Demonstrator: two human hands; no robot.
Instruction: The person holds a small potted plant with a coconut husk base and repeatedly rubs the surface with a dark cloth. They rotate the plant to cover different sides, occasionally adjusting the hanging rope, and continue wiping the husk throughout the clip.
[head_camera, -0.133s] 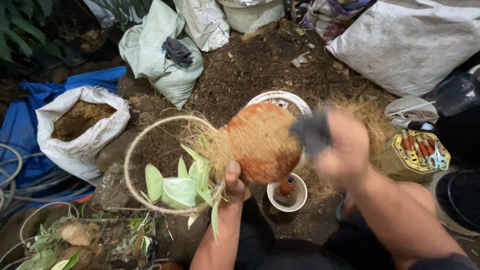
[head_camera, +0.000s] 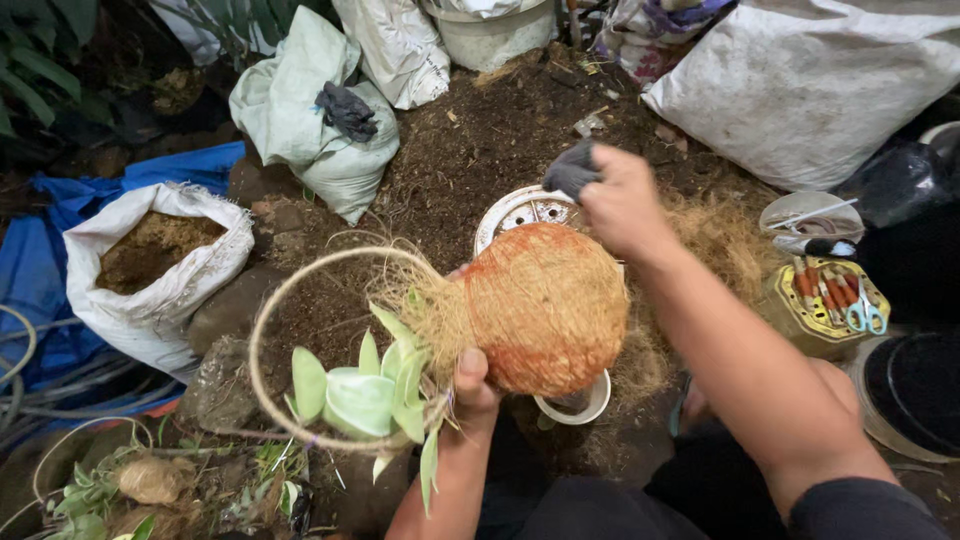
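My left hand (head_camera: 472, 385) grips the neck of a round ball wrapped in orange-brown coconut fibre (head_camera: 545, 305), held sideways over the ground. Pale green leaves (head_camera: 365, 395) stick out of the ball's neck to the left, and a loop of fibre rope (head_camera: 262, 345) curves around them. My right hand (head_camera: 620, 200) is raised just beyond the ball and is closed on a small dark grey object (head_camera: 572, 168); I cannot tell what it is.
A white round dish (head_camera: 525, 210) and a small white cup (head_camera: 580, 405) lie on dark soil (head_camera: 480, 140) under the ball. An open sack of brown soil (head_camera: 150, 260) stands left, pale sacks (head_camera: 310, 110) behind, a big white sack (head_camera: 820, 80) right. A yellow tin holds scissors (head_camera: 835, 300).
My right hand with the dark object has lifted away from the ball's right side, moving up and back. The ball and left hand stay put.
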